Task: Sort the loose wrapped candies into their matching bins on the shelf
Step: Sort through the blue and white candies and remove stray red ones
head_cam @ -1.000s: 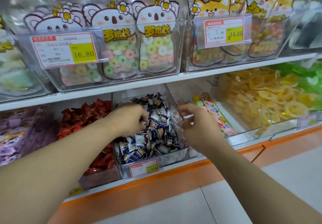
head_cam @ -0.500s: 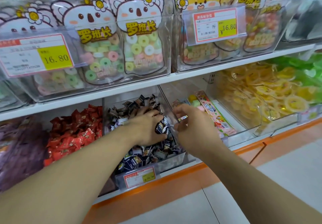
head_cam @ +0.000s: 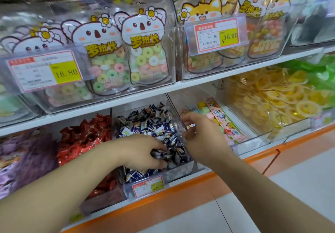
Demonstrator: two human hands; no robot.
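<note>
A clear bin point(head_cam: 178, 172) on the lower shelf holds a heap of dark blue and white wrapped candies point(head_cam: 152, 124). My left hand point(head_cam: 143, 151) lies in the front of that heap, fingers curled around several of the dark candies. My right hand point(head_cam: 203, 135) hovers at the bin's right wall and pinches one small striped candy point(head_cam: 190, 126) between thumb and fingers. To the left sits a bin of red wrapped candies point(head_cam: 85, 138). To the right is a bin with long pink sweet packs point(head_cam: 224, 120) and pastel cubes.
Purple wrapped candies point(head_cam: 21, 156) fill the far-left bin. Yellow ring sweets point(head_cam: 272, 98) and green ones point(head_cam: 322, 73) lie at the right. The upper shelf carries clear bins of koala bags point(head_cam: 143, 51) and fox bags point(head_cam: 204, 15) with price tags. An orange shelf edge point(head_cam: 181, 196) runs below.
My left hand has slid down and forward into the front of the dark candy heap and closed on candies. My right hand stayed by the bin wall with the small candy. The camera moved closer.
</note>
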